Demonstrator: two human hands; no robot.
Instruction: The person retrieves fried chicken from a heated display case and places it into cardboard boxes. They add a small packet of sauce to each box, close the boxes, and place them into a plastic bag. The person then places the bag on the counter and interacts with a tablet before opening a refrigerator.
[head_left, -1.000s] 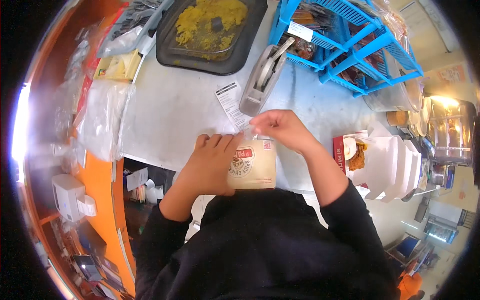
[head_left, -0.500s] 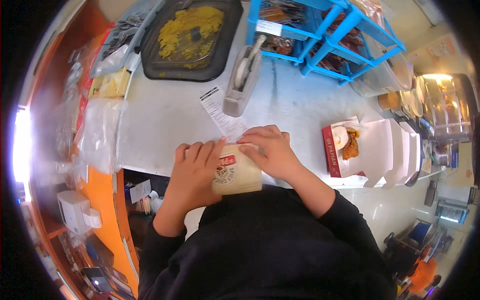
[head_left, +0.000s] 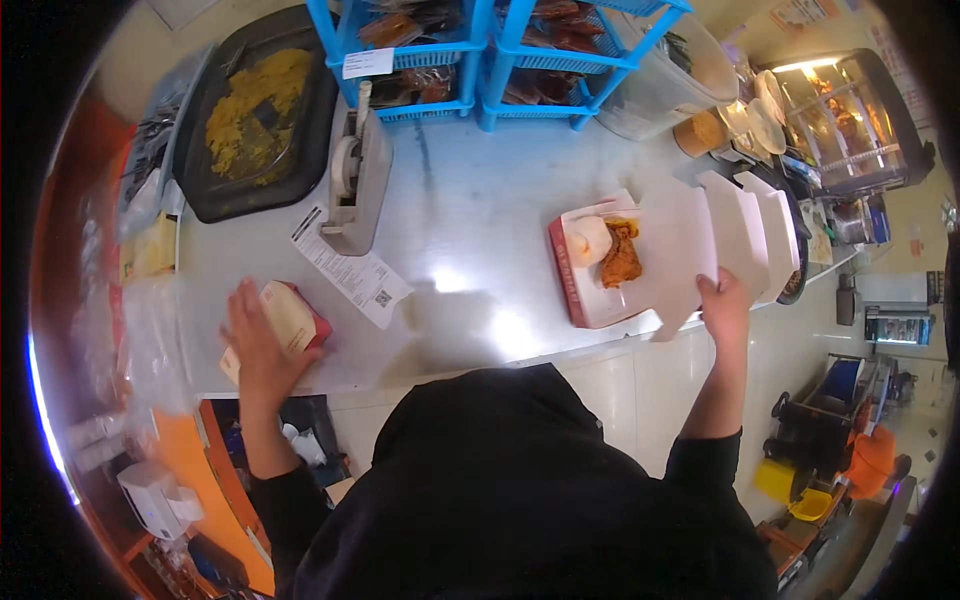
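Note:
On the left of the counter my left hand [head_left: 262,345] lies over a small cream and red food box [head_left: 290,315], its fingers stretched out and thumb apart. My palm hides part of that box. To the right stands an open takeaway box [head_left: 568,275] with red sides and a white inside. It holds a piece of fried chicken [head_left: 621,258] beside a white wrapped mound [head_left: 588,240]. My right hand [head_left: 727,305] pinches the near edge of its raised white lid [head_left: 690,240] between thumb and fingers.
A printed receipt [head_left: 350,275] lies by a grey tape dispenser [head_left: 360,190]. Behind stand a black tray [head_left: 210,195] with yellow crumbs, blue racks [head_left: 480,75] of packets and a clear tub [head_left: 655,90]. A lit display cabinet [head_left: 835,120] is at far right. The counter's front edge [head_left: 470,362] runs before me.
The small box has gone from between both hands to the counter's left, under my left hand. My right hand has let go of it and taken the open box's lid. My view has turned right.

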